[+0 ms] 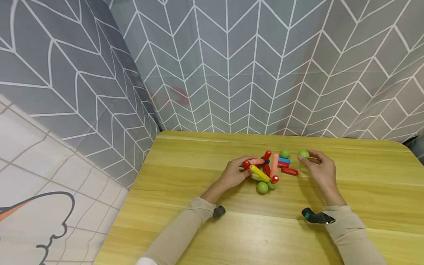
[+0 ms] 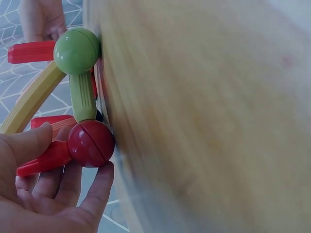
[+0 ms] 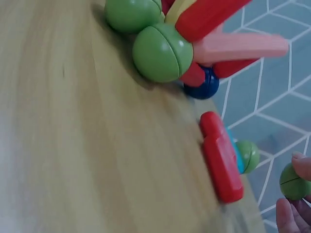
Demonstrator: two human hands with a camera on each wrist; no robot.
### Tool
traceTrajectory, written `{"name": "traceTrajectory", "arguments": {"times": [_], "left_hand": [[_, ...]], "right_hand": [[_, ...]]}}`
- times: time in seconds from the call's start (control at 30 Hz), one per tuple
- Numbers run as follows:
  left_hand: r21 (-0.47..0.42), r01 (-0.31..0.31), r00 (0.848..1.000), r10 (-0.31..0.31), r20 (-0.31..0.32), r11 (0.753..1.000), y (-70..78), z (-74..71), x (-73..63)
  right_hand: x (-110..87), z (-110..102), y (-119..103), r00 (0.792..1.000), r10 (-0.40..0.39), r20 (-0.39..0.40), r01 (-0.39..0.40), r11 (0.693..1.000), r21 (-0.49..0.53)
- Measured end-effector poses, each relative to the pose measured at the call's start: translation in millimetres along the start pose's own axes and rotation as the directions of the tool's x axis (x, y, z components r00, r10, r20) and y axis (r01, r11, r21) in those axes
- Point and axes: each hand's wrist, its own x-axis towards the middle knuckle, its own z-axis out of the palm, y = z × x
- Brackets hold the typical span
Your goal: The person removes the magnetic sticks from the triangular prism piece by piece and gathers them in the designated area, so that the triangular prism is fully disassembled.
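Note:
My left hand (image 1: 233, 173) grips the near-left corner of a toy frame built of rods and balls. In the left wrist view its thumb and fingers are round a red rod (image 2: 46, 159) and a red ball (image 2: 91, 144). A light green rod (image 2: 82, 96) joins that ball to a green ball (image 2: 77, 51), and a yellow rod (image 1: 260, 173) slants across the frame. Another green ball (image 1: 262, 188) sits beside it. My right hand (image 1: 320, 167) pinches a loose green ball (image 1: 303, 154) between thumb and fingers, right of the frame.
Between the frame and my right hand lie loose red rods (image 1: 289, 171), a blue rod (image 1: 283, 160) and another green ball (image 1: 284, 153). The wooden table (image 1: 185, 162) ends at a grey patterned curtain (image 1: 212, 66) behind. A dark strap mount (image 1: 318, 216) is on the right wrist.

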Motion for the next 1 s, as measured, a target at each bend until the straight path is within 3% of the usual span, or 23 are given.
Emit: {"name": "traceTrajectory", "arguments": {"times": [0.2,0.5,1.0], "left_hand": [[-0.002,0.016,1.0,-0.016,-0.005,1.0,0.8,-0.3,-0.9],[-0.008,0.029,1.0,-0.029,0.0,1.0,0.1,-0.4,-1.9],[-0.005,0.037,0.999,-0.037,0.004,0.999,1.4,1.0,-2.4]], "right_hand": [[6.2,3.1,12.0,0.997,0.068,0.033,-0.069,0.998,0.001],[12.2,10.5,19.5,0.994,0.065,0.092,-0.064,0.998,-0.006],[20.5,17.2,24.0,0.996,0.011,0.086,-0.003,0.995,-0.098]]}}
